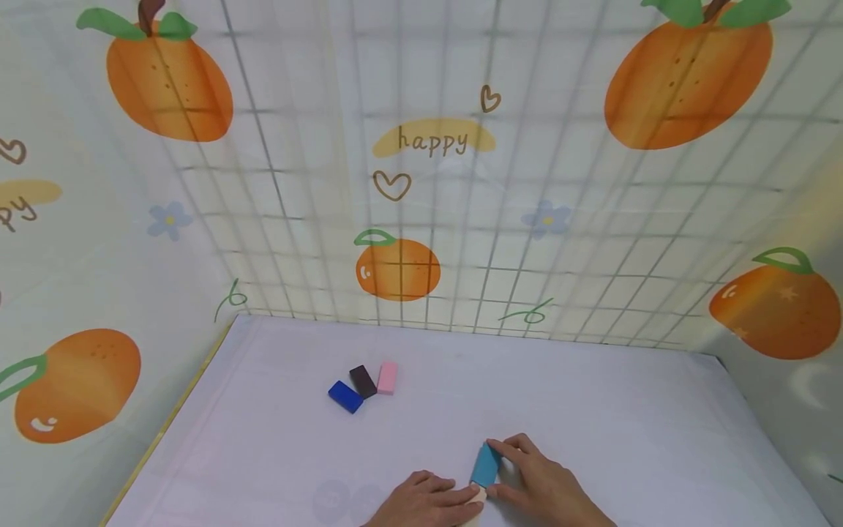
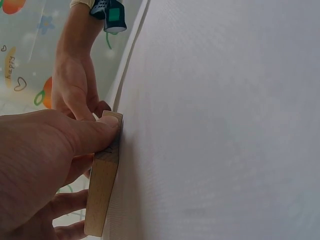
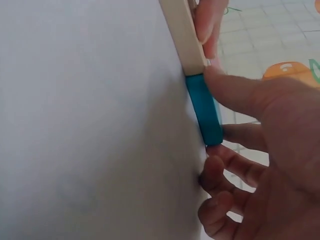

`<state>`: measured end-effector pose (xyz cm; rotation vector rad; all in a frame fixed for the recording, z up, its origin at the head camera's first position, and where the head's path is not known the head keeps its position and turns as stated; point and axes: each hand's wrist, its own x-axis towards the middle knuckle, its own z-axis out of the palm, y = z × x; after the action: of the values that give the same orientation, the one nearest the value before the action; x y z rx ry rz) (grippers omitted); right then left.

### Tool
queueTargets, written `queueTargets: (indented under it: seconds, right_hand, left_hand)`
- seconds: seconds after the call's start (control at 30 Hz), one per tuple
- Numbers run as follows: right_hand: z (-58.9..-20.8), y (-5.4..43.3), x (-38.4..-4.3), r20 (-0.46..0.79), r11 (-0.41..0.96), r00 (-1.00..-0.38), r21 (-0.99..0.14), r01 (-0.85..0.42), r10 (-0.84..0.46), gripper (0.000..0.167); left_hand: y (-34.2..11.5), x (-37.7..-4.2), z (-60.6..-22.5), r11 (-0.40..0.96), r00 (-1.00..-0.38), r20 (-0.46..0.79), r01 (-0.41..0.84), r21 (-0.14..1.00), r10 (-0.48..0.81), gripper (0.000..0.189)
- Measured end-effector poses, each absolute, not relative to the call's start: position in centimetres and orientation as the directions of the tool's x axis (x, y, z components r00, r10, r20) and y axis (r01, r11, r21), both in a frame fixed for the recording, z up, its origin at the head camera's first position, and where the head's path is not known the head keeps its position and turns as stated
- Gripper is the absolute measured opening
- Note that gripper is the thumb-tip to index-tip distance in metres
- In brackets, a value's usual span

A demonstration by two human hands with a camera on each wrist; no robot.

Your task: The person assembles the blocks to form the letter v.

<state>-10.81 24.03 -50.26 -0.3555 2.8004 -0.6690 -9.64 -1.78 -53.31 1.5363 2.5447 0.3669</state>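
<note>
Near the front of the table, a teal block (image 1: pixel 486 465) lies end to end with a pale wooden block (image 1: pixel 477 498). My right hand (image 1: pixel 543 483) grips the teal block between thumb and fingers, its index fingertip at the far end. My left hand (image 1: pixel 424 503) holds the wooden block, which its fingers partly cover in the head view. In the left wrist view, the thumb presses on one end of the wooden block (image 2: pixel 102 195) while fingers lie along its far side. The right wrist view shows the teal block (image 3: pixel 204 107) meeting the wooden block's end.
Farther back, left of centre, lie a dark blue block (image 1: pixel 345 397), a black block (image 1: pixel 363 381) and a pink block (image 1: pixel 387 378), close together. Behind the white tabletop (image 1: pixel 593 410) hangs a cloth wall (image 1: pixel 454 212) printed with oranges, with more cloth at both sides.
</note>
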Motion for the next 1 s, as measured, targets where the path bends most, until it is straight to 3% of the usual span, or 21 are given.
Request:
queueTargets:
  seconds: [1.0]
  right_hand:
    - [-50.69, 23.84, -10.96, -0.172, 0.863, -0.95, -0.484, -0.148, -0.26, 0.072]
  left_hand:
    - [-1.83, -9.7, -53.11, 0.442, -0.464, 0.002, 0.844, 0.306, 0.886, 0.06]
